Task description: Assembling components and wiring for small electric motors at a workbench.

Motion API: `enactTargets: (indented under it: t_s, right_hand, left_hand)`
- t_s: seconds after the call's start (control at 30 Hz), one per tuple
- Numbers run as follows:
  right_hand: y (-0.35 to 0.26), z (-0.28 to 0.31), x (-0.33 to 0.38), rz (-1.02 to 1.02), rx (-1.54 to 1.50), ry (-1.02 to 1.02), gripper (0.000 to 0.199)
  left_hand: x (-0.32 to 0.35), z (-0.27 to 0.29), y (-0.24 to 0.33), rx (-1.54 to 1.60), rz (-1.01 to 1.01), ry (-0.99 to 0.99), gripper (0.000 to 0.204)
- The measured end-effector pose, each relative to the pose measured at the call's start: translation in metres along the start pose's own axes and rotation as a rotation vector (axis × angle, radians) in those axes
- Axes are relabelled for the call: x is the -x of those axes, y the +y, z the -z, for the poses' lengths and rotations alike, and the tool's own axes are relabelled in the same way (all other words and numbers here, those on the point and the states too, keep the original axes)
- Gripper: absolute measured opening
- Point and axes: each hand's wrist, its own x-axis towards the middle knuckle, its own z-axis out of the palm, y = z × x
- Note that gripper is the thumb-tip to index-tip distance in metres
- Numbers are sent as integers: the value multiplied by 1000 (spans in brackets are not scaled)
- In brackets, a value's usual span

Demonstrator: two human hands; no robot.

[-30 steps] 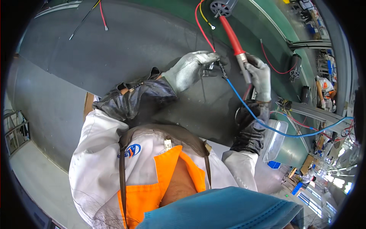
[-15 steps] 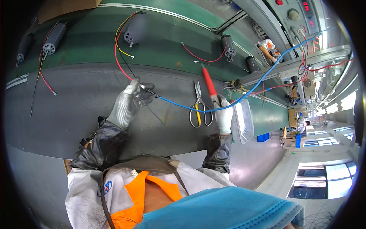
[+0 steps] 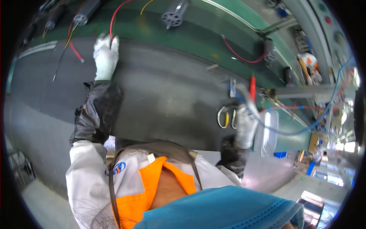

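Observation:
My left hand, in a white glove, reaches to the far left part of the dark mat. Its fingers are closed around a red wire, which runs up out of view. On the right, my gloved right hand is blurred by motion. A red-handled probe sticks up from its fingers, and a blue lead passes over it. Beside this hand lie scissors with yellow on the handle; their blades are hard to make out behind the blur.
Grey cylindrical motors stand along the green belt: one at top centre, one at right with a red wire, and several at left. A clear plastic tray sits right of my right hand. Another person works beyond the metal frame.
My left hand has moved forward, away from me, and the blue lead's end is no longer at it. My right hand still has the red probe. The view has shifted.

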Motion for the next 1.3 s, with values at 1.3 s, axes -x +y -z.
enactTargets:
  t_s: [1.3]
  right_hand:
    - [89,24,-178,-288,293,61,79]
  left_hand:
    - [76,-52,141,482,-521,-1,38]
